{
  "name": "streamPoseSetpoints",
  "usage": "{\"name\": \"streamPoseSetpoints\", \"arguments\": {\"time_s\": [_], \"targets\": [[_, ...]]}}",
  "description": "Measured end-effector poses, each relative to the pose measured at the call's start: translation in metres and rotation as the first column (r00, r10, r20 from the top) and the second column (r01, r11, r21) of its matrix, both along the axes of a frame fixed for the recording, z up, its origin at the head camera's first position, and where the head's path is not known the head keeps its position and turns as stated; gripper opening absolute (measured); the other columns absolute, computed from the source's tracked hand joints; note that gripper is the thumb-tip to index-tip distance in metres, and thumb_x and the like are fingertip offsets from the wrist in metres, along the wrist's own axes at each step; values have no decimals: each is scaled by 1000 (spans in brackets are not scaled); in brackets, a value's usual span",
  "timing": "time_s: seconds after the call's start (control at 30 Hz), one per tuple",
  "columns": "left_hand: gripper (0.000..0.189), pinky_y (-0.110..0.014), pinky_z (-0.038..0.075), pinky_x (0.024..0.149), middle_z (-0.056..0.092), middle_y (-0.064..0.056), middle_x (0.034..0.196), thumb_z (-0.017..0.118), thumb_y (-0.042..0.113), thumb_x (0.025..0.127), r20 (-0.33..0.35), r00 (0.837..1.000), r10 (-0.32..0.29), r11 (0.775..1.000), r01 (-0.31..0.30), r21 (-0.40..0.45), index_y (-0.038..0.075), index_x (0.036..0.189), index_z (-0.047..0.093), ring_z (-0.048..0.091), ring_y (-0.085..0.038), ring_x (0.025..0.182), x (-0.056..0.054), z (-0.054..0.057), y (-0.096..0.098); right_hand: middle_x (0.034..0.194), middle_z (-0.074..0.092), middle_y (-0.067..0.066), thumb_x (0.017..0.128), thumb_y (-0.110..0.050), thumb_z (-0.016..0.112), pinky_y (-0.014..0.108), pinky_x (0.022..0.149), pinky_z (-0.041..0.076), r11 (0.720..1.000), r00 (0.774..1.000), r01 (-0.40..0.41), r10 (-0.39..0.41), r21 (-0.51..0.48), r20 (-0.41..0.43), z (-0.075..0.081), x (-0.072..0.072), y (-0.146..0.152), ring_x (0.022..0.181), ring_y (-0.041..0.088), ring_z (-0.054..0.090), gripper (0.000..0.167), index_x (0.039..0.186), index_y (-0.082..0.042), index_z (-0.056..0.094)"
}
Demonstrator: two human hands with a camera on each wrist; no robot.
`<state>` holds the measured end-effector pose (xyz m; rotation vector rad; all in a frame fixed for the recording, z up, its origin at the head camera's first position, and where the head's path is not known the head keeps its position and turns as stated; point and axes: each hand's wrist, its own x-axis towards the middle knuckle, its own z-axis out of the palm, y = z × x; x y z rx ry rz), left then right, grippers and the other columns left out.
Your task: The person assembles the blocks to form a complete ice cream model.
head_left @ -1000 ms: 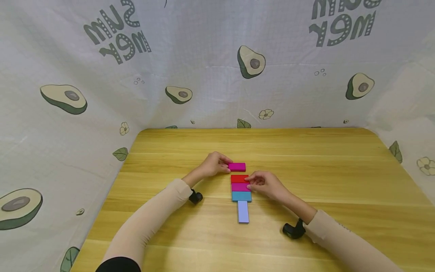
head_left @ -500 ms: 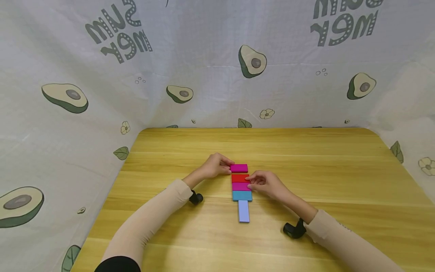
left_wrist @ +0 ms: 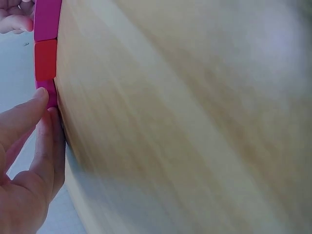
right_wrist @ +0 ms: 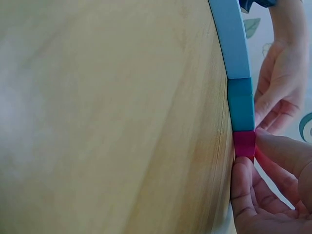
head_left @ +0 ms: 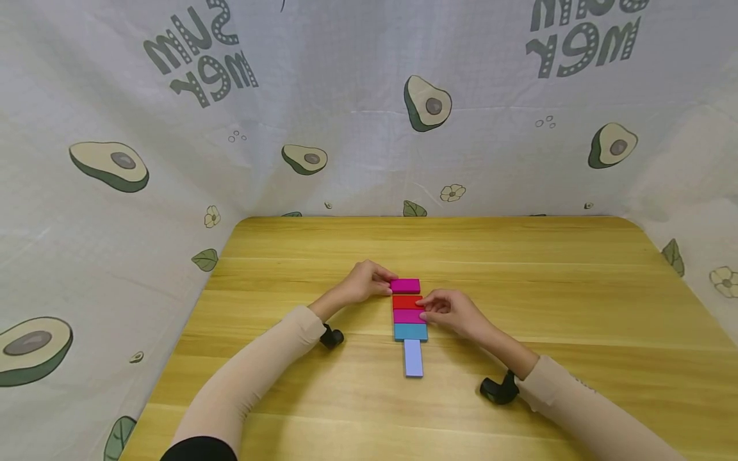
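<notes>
My left hand [head_left: 364, 280] pinches the left end of a magenta block [head_left: 407, 286] between thumb and fingers. Just nearer lies a red block [head_left: 405, 302], then a second magenta block [head_left: 406, 316] and a teal block [head_left: 410, 331], side by side. A sliver of gap shows between the held block and the red one; contact cannot be judged. My right hand [head_left: 452, 312] has its fingers curled at the right ends of the red and second magenta blocks, index on red, thumb on magenta. In the right wrist view its fingers [right_wrist: 243, 187] mostly hide the red block.
A pale lavender block [head_left: 413, 358] lies lengthwise below the teal block, like a stem. The wooden table [head_left: 553, 288] spreads around the blocks. Behind and at the sides hangs a white cloth [head_left: 346, 77] printed with avocados. Black cameras [head_left: 499, 389] sit on both wrists.
My left hand has slid the far magenta block slightly right and closer to the red one, narrowing the gap. In the last half second little moves. My right hand stays in place.
</notes>
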<state>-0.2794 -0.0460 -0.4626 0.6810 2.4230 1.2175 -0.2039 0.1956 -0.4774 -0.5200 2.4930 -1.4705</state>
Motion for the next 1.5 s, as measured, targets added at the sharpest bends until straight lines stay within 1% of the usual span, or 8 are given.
{"name": "streamPoseSetpoints", "arguments": {"time_s": [0.17, 0.4, 0.53, 0.8, 0.93, 1.13, 1.33, 1.5], "targets": [[30, -23, 56, 81, 71, -17, 113, 73, 2, 89, -11, 1000, -18, 1000, 18, 10, -4, 119, 71, 70, -20, 98, 0, -3, -1, 86, 65, 7, 89, -2, 74, 23, 68, 54, 1000, 1000, -4, 5, 6, -4, 0, 0, -1, 78, 21, 60, 19, 107, 6, 71], [31, -23, 57, 81, 71, -17, 113, 74, 1, 88, -4, 1000, -26, 1000, 26, 17, -4, 118, 71, 71, -21, 98, 0, -4, -2, 86, 65, 6, 89, -2, 74, 23, 68, 53, 1000, 1000, -1, 1, 5, -1, 1, 1, -1, 78, 21, 60, 19, 106, 6, 71], [31, -23, 56, 82, 70, -18, 114, 74, 0, 88, -3, 999, -35, 999, 35, 25, -5, 118, 71, 71, -22, 99, 1, -4, -2, 86, 65, 7, 89, -2, 74, 23, 68, 53, 1000, 1000, -6, 6, 1, -12, 1, 1, -1, 78, 19, 59, 19, 106, 7, 71], [31, -24, 56, 82, 70, -19, 116, 73, -1, 88, 5, 999, -50, 998, 50, 37, -6, 119, 70, 70, -23, 101, 2, -3, -3, 86, 66, 8, 89, -3, 75, 23, 67, 53, 1000, 1000, -6, 6, -5, -19, 0, 2, -1, 77, 16, 59, 20, 105, 7, 71], [31, -23, 56, 82, 69, -20, 117, 73, -1, 89, 11, 998, -60, 997, 59, 43, -7, 119, 69, 70, -24, 102, 1, -3, -3, 86, 66, 8, 89, -2, 74, 23, 67, 54, 1000, 1000, -4, 4, -8, -20, -1, 1, -1, 77, 17, 60, 20, 105, 8, 71], [32, -24, 56, 82, 69, -20, 117, 73, -1, 88, 29, 998, -56, 997, 54, 49, -7, 119, 69, 70, -24, 102, 0, -4, -3, 86, 65, 7, 89, 0, 74, 23, 67, 54, 1000, 1000, -3, 3, -10, -8, -1, 1, -1, 78, 20, 60, 19, 106, 7, 71], [31, -24, 56, 84, 68, -20, 118, 71, -1, 90, 32, 996, -81, 995, 79, 52, -7, 121, 68, 69, -25, 104, 0, -3, -5, 85, 66, 6, 89, -1, 74, 23, 67, 54, 1000, 1000, -6, 6, -16, -24, -2, 1, -2, 76, 16, 59, 19, 105, 8, 71], [30, -24, 56, 85, 69, -20, 118, 71, -1, 90, 32, 996, -84, 995, 82, 55, -7, 120, 69, 69, -24, 104, -1, -3, -4, 86, 66, 6, 89, -1, 74, 23, 67, 54, 1000, 1000, 0, 0, -9, -19, -1, 0, -1, 77, 18, 59, 19, 105, 7, 72]]}}
